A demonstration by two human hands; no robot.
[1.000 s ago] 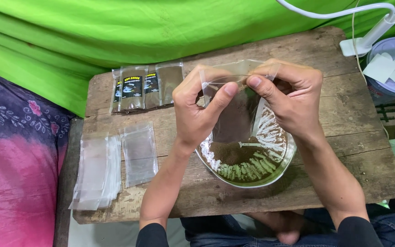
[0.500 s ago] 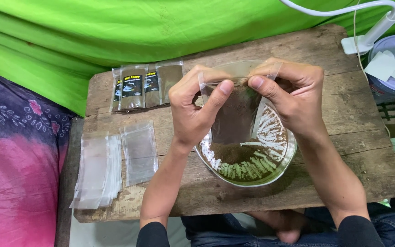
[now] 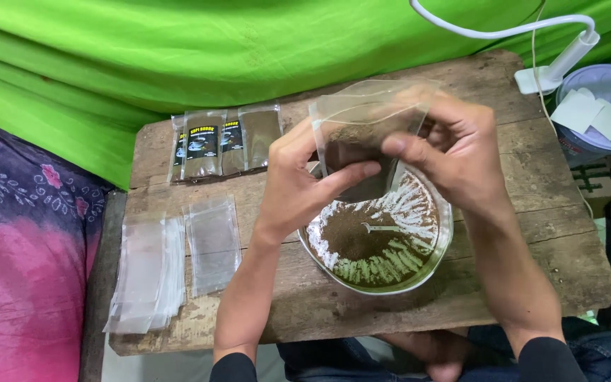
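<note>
Both hands hold one clear plastic pouch part-filled with brown powder, raised above a round bowl. My left hand pinches the pouch's left side, thumb across its front. My right hand grips its right side near the top. The bowl holds brown powder, and a small white spoon lies in it. The pouch's mouth is at the top and tilts away from me.
A worn wooden board serves as the table. Filled, labelled pouches lie at its back left. Empty clear pouches are stacked at the front left. A white clip lamp and a lidded tub stand at the right. Green cloth hangs behind.
Both hands have lifted the pouch higher and tipped it, so its bottom has come up off the bowl. The view has shifted slightly.
</note>
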